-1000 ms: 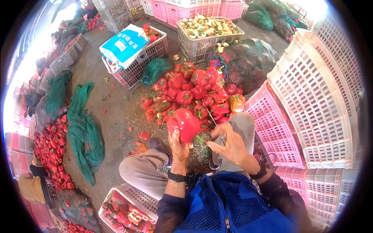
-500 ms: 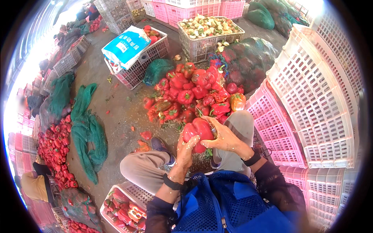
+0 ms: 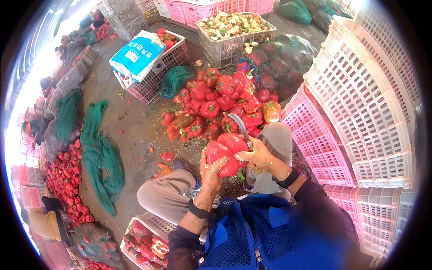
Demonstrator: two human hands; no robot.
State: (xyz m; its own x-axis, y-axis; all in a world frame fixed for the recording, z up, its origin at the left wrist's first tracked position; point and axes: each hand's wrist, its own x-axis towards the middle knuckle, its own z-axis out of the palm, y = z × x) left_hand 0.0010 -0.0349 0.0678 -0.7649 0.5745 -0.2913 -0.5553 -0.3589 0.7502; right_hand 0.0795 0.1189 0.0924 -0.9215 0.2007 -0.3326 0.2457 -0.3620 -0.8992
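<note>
A large red bell pepper (image 3: 221, 153) is held up over the gap between my knees. My left hand (image 3: 210, 174) grips it from the left and below, thumb across its front. In my right hand (image 3: 260, 157) is a curved knife (image 3: 240, 125), its hooked blade pointing up and away past the pepper's right side. My right thumb presses against the pepper. Just beyond lies a heap of red peppers (image 3: 209, 109) on the floor, some partly green or orange. By my left leg a white crate (image 3: 158, 222) holds red peppers, one showing a cut opening.
Pink and white crates (image 3: 360, 103) stack close on my right. A full net sack (image 3: 281, 63), a crate of pale cut pieces (image 3: 225, 49) and a crate bearing a blue-white bag (image 3: 155, 74) stand ahead. Green netting (image 3: 101, 153) lies left. A person (image 3: 45, 222) is at far left.
My right hand has turned the knife, so its curved blade now stands up beside the pepper. The pepper has shifted slightly left and toward me, still in my left hand.
</note>
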